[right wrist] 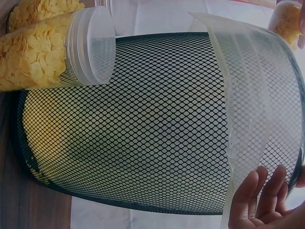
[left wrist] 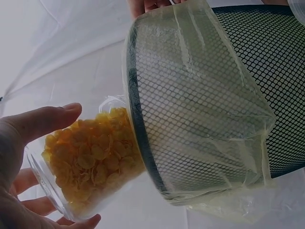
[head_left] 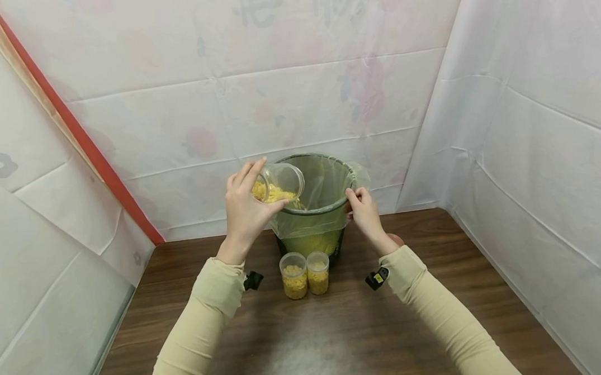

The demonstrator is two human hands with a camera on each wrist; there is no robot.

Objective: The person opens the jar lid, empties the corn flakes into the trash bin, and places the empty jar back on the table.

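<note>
My left hand [head_left: 246, 206] grips a clear plastic jar [head_left: 285, 180] of yellow corn flakes [left wrist: 95, 160], tipped on its side with its mouth over the bin's left rim. Some flakes lie along the jar's lower side toward that mouth. The bin [right wrist: 143, 124] is dark mesh, lined with a pale translucent bag [left wrist: 190, 86] folded down over its rim. On the bin's right side, my right hand [head_left: 364, 210] pinches the rim and bag edge between thumb and fingers. Yellow shows through the mesh near the bin's bottom.
Two more clear jars, a left one [head_left: 294, 276] and a right one [head_left: 318, 273], stand upright with flakes inside, close in front of the bin. Dark wood table [head_left: 307, 344] lies beneath. Patterned white sheeting [head_left: 176, 120] hangs behind and at both sides.
</note>
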